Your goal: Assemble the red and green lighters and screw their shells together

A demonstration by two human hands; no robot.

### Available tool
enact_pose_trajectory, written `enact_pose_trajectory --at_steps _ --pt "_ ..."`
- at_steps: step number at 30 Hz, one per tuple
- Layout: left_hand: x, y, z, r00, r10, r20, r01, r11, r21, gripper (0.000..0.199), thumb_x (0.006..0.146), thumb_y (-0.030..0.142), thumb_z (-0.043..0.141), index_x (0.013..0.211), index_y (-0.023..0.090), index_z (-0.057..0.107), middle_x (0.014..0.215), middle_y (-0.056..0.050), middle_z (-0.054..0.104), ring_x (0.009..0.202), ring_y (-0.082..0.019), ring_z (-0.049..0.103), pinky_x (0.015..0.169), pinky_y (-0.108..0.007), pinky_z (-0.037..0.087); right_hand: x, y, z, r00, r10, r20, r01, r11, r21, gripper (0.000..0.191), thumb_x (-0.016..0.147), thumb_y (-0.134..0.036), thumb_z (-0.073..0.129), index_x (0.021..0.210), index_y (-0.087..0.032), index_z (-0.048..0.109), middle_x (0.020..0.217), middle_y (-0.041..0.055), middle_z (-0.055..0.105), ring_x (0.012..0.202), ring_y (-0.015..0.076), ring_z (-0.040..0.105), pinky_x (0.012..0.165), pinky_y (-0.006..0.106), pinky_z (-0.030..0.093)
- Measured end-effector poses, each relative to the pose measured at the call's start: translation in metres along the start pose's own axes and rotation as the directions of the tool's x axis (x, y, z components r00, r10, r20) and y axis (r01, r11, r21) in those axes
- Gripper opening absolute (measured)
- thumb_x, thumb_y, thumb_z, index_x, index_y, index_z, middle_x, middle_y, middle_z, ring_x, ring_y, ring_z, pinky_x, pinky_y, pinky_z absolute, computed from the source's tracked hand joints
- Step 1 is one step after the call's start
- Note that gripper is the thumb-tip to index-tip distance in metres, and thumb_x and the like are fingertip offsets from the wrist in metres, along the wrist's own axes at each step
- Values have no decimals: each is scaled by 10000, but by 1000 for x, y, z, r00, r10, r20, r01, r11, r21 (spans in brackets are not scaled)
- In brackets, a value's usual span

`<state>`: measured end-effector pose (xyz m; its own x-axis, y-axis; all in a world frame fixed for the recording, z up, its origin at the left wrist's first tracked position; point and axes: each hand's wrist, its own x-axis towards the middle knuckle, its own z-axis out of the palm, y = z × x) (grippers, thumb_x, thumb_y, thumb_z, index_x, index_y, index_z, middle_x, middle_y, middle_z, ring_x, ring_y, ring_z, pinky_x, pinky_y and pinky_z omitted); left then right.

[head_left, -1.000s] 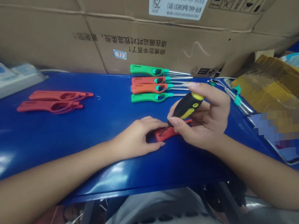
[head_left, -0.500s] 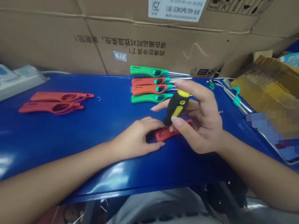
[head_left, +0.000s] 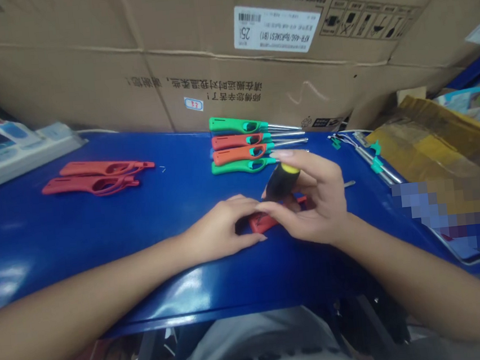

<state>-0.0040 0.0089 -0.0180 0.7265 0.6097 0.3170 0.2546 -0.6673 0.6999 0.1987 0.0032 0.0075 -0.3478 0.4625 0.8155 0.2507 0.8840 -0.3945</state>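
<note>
1. Screwdriver (head_left: pixel 283 182) is gripped in the right hand (head_left: pixel 321 199), forefinger up by the yellow end. Tip's hidden, so can't tell if it's seated.
2. Red lighter shell (head_left: pixel 262 223) lies near the middle of the blue table (head_left: pixel 250 283), left hand (head_left: pixel 219 230) pinching its left end between thumb and fingers.
3. Biggest worry imo: a crooked push makes the tip skid, and that left forefinger's right beside it.
4. Loose left pinch? Shell could twist, since the tabletop looks pretty slick.
5. Tiny metal bits (head_left: pixel 163 168) sit loose, just right of two spare shells (head_left: pixel 90 185) on the left. One bump might scatter them.
6. Four lighters (head_left: pixel 228 125) are lined up on the far side; a jerky right hand could knock the nearest.
</note>
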Motion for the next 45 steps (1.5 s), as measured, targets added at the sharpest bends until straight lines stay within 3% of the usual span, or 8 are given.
enact_pose_trajectory --at_steps 4,10,17,23,28,34,41,45 --pt "-1 -1 0 1000 -4 1 4 1000 26 315 864 289 761 1153 187 688 1062 -60 732 984 -223 657 893 -352 514 2 5 -2 996 30 -84 -29 1000 9 648 864 -280 765 1432 -303 454 1292 83 648 690 138 672 430 244 544" --pt "-1 1 -1 998 -46 34 45 999 16 400 873 316 759 1239 189 658 1183 -83 721 1101 -248 639 984 -392 498 22 -10 -16 957 240 161 -278 918 281 308 1027 -243 498 1334 -239 488 1269 104 649 970 177 713 578 229 597" --pt "-2 1 0 1000 5 22 -6 999 41 217 909 303 719 1086 183 686 998 -38 709 944 -193 634 886 -323 506 28 -7 -23 980 -155 124 156 988 1 342 887 -297 744 1200 -230 623 933 44 716 842 208 677 761 363 605" --pt "-3 0 1 999 3 40 -6 998 65 331 919 332 706 1207 173 660 1127 -80 707 1064 -228 624 958 -367 498 29 -13 -28 961 140 240 -189 963 194 326 1032 -242 488 1348 -200 557 1216 97 699 960 173 710 742 292 611" --pt "-3 1 0 1000 7 13 -7 999 53 330 903 308 726 1211 207 666 1044 -48 719 976 -200 646 899 -338 520 28 -10 -27 992 -118 40 120 991 -51 285 873 -321 763 1130 -226 688 903 31 751 730 163 689 680 284 592" --pt "-2 3 -1 999 5 33 -6 999 45 302 912 322 716 1174 179 672 1099 -72 723 1027 -225 643 931 -358 508 23 -11 -24 941 184 284 -240 954 177 466 1051 -281 437 1515 -254 411 1172 71 723 773 143 718 630 268 603" --pt "-2 2 -1 999 -1 33 0 1000 25 347 909 316 720 1228 197 649 1069 -60 728 993 -215 641 917 -357 512 24 -8 -27 984 -178 28 180 957 -227 325 968 -334 616 1263 -206 662 1034 74 775 767 194 719 687 316 605" --pt "-2 2 -1 999 -9 51 7 999 44 278 913 300 706 1163 184 667 1089 -72 719 1015 -229 640 911 -368 509 28 -17 -29 978 36 205 -40 999 12 412 1051 -225 385 1438 -217 529 1181 73 740 767 148 713 693 299 610"
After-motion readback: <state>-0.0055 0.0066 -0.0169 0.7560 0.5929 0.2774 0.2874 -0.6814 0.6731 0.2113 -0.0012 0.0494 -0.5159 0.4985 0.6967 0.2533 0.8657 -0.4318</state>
